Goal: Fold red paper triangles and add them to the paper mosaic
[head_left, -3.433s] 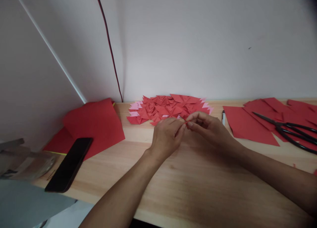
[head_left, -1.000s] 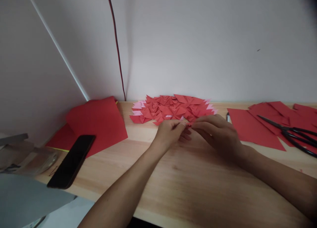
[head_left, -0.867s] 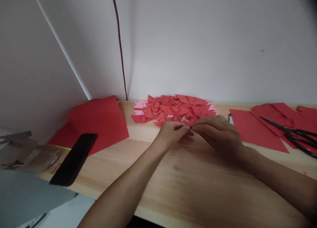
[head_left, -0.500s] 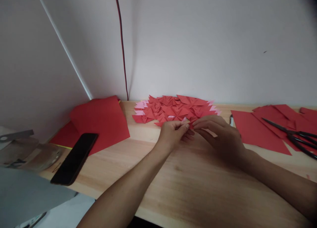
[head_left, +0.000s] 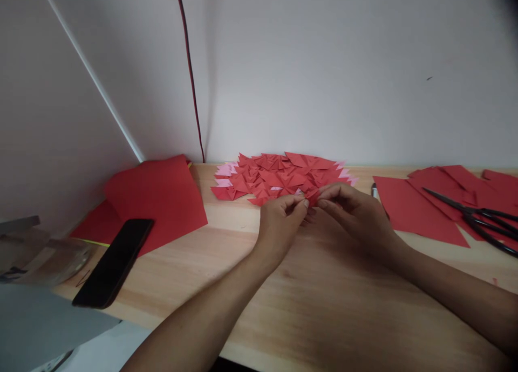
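Observation:
Between my two hands is a small folded piece of red paper (head_left: 312, 195). My left hand (head_left: 281, 221) pinches its left side between thumb and fingers. On the other side, my right hand (head_left: 356, 210) grips its right edge with thumb and fingertips. Part of the paper is covered by the fingers. Just behind the hands, against the wall, lies a spread pile of folded red and pink paper pieces (head_left: 279, 175) with pointed tips.
At left, a black phone (head_left: 113, 264) rests partly on large red paper sheets (head_left: 162, 199), near a clear container (head_left: 48, 261). On the right, black scissors (head_left: 477, 213) lie across red paper squares (head_left: 421, 207), beside a marker (head_left: 374, 190). A dark cable (head_left: 190, 70) hangs along the wall.
My right thumb has come in to the red paper and my right fingers have closed on it. More of the folded piece shows between the hands. The whole view has shifted slightly.

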